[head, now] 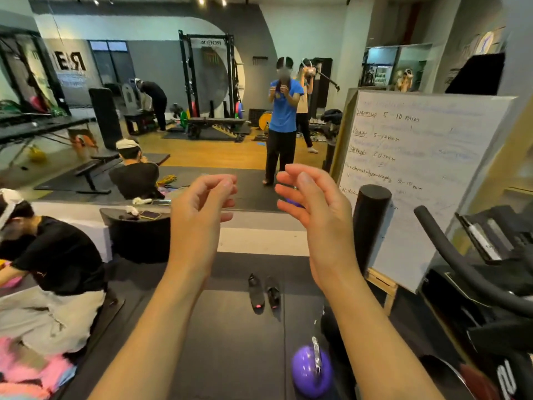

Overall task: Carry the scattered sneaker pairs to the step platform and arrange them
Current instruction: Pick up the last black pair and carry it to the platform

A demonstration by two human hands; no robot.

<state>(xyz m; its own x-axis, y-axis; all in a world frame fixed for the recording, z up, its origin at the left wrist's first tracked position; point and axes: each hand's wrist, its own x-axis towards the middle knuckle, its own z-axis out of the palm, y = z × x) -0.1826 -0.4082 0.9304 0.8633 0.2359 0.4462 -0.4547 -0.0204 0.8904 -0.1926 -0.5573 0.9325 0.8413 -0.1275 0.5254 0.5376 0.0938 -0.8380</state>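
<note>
Two bare hands are raised in front of the camera, apart from each other, both empty with fingers loosely curled. The left hand [199, 215] has its fingertips bent toward the thumb without pinching anything; the right hand [314, 209] is cupped, palm turned inward toward the left.

Below and between the forearms, a pair of black sneakers [264, 294] lies on the dark floor mat [230, 342], side by side, each with a small pink mark near the heel. They sit well clear of both hands. Nearer the camera, toward the right, a purple kettlebell [311, 370] rests on the same mat.

Just right of the right hand stands an upright black foam roller [370, 226], and behind it a whiteboard [418, 174] with handwritten lines leans on a wooden easel. At the left edge, a person in a black shirt [54, 255] kneels on the floor. Past the hands runs a low white ledge [259, 241] under a wall mirror [202, 111], which reflects a gym with a rack and several people.
</note>
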